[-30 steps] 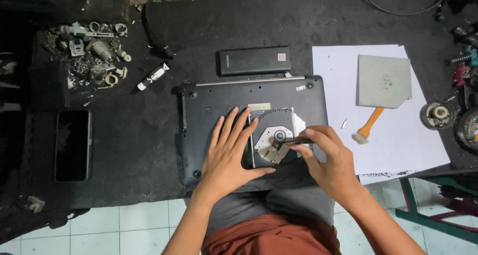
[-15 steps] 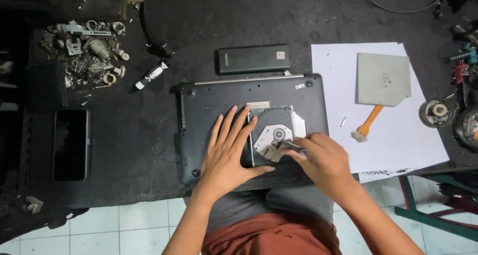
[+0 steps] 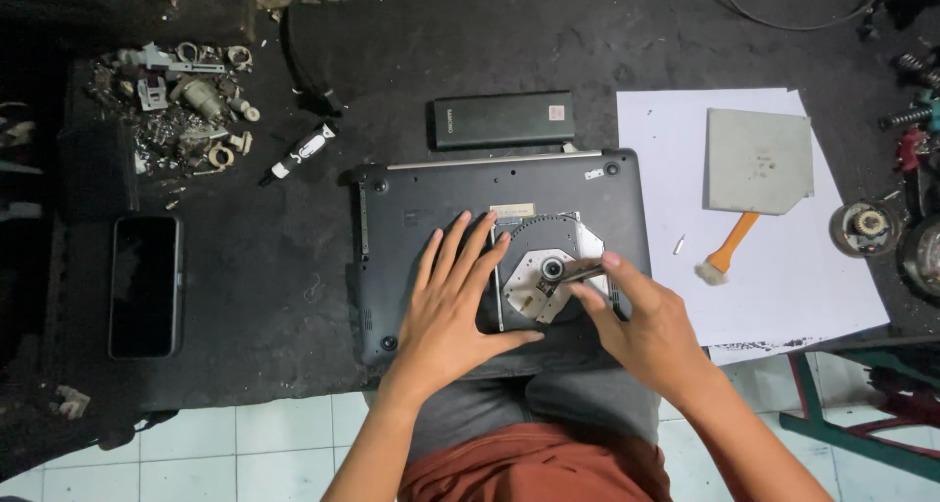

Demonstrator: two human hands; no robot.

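1. I see one dark laptop (image 3: 431,218) lying bottom-up at the table's near edge, with one exposed optical drive (image 3: 548,267) in it.
2. My left hand (image 3: 452,311) lies flat on it, fingers spread, holding nothing.
3. My right hand (image 3: 651,331) pinches one thin metal tool (image 3: 578,274) over the drive hub.
4. Around it: one black battery pack (image 3: 502,120) behind, one white paper sheet (image 3: 783,286) to the right bearing one grey square plate (image 3: 759,161) and one orange brush (image 3: 727,250), one phone (image 3: 145,285) far left.

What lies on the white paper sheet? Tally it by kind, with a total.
Grey square plate: 1
Orange-handled brush: 1
Small screw: 1
Total: 3
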